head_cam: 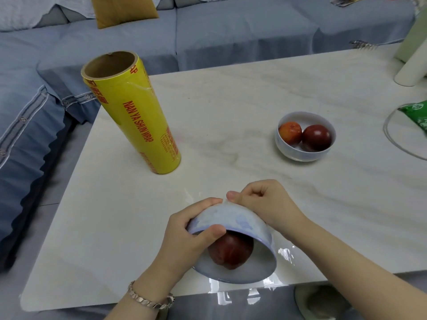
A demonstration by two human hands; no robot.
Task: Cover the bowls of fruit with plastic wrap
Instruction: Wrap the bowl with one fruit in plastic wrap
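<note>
Left hand (191, 239), right hand (265, 204): tilted bowl (231, 220), lower centre, is being gripped by left; plastic wrap (286, 254) is being pinched by right.

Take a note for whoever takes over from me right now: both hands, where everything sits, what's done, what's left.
Left hand grips the pale blue ceramic bowl, tilted toward the camera, one dark red fruit inside.
Right hand, fingers curled, pinches at the bowl's underside, apparently clear plastic film glinting by the rim.
Yellow roll of plastic wrap stands upright on the white marble table.
Done: first bowl nearly wrapped, it seems.
Left: finish tucking; wrap the second pale bowl with two red fruits, uncovered.
</note>
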